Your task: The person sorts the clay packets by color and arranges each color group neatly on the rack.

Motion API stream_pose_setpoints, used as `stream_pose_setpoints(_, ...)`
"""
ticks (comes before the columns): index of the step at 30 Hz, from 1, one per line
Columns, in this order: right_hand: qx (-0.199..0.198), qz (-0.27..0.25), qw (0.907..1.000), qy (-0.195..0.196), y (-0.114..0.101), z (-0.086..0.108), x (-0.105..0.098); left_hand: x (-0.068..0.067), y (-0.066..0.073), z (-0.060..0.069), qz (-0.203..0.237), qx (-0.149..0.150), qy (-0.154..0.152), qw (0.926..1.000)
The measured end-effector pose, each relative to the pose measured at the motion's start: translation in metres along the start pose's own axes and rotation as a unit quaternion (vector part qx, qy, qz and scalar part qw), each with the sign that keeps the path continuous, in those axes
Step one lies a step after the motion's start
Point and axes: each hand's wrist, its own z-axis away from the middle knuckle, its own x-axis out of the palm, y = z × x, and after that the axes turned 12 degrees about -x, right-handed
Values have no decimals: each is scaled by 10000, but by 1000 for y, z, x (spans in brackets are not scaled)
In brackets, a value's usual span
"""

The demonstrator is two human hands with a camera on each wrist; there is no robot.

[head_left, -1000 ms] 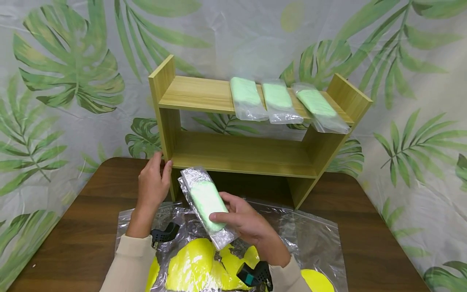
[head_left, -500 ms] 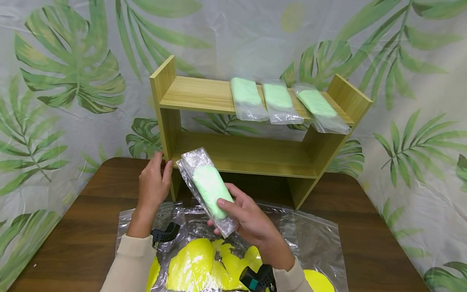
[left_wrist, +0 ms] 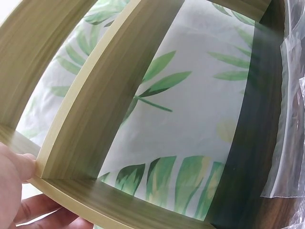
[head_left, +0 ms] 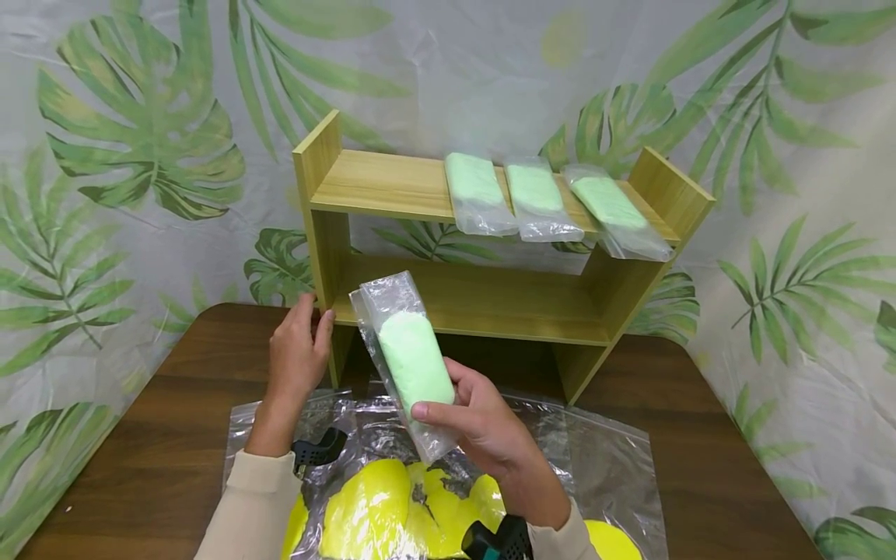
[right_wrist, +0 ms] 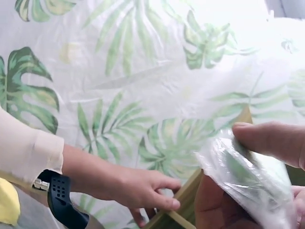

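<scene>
Nearest the camera: 2 beige sleeves (head_left: 252, 505), 2 black wrist devices (head_left: 320, 449), one per wrist, both in front of the shelf unit (head_left: 476, 295). Clear plastic bags (head_left: 609, 459) are lying flat in front of the shelf unit and overlapping; can't count them. Yellow material (head_left: 371, 498) is showing through the plastic in 3 areas: a large irregular one in the middle, smaller ones toward either side, partly cut off or covered.

Right hand (head_left: 483, 420) is gripping a green packet (head_left: 416, 358), thumb on its face, fingers behind. Packet is hanging in the air before the shelf unit's middle tier, left half, top leaning left. 1 green slab visible; a second plastic edge is showing behind it, can't tell how many bags.

Left hand (head_left: 299, 342) is grasping the shelf unit's left side panel at middle-tier height, thumb at the front edge, fingers around the outer face.

Shelf unit: 2 boards, 2 side panels. 3 more green packets (head_left: 535, 187) are lying side by side on its top tier, middle to right, bag ends overhanging the front.

Dark wood-grain counter (head_left: 133, 467), rounded far corners, is supporting the shelf unit. Pale leaf-print backdrop (head_left: 476, 78) is hanging behind it.
</scene>
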Motion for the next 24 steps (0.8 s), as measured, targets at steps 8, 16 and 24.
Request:
stream_pose_setpoints(8,-296,-184,9992,173,-10,-4,11,1,0,0,-79,-6,-82,9999)
stream_pose_setpoints(16,-912,271,9954,147,-26,-17,20,2,-1,0,-40,52,-45,10000)
stream_pose_setpoints(24,-1399,521,9873,551,-38,-41,22,0,0,-1,-32,63,-44,10000)
